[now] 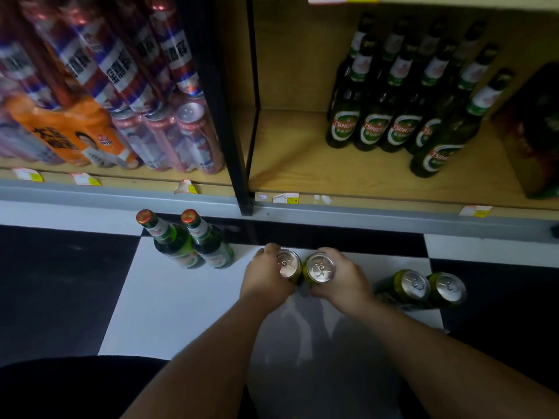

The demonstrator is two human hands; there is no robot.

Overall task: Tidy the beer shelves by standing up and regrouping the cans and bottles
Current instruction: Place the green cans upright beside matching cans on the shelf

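My left hand (263, 279) is wrapped around a green beer can (288, 264) standing on the white floor tile. My right hand (344, 281) grips a second green can (320, 269) right beside it, the two cans touching. Two more green cans (419, 287) stand together on the floor to the right. Left of my hands, two small green bottles with red caps (193, 240) stand upright on the floor. On the wooden shelf (302, 164) above, several green Tsingtao bottles (402, 116) stand grouped at the right.
The left shelf bay holds shrink-wrapped can packs (169, 116) and an orange package (69, 131). A black upright post (239, 161) divides the bays. A dark box (532, 131) sits at the far right. The floor is black and white tiles.
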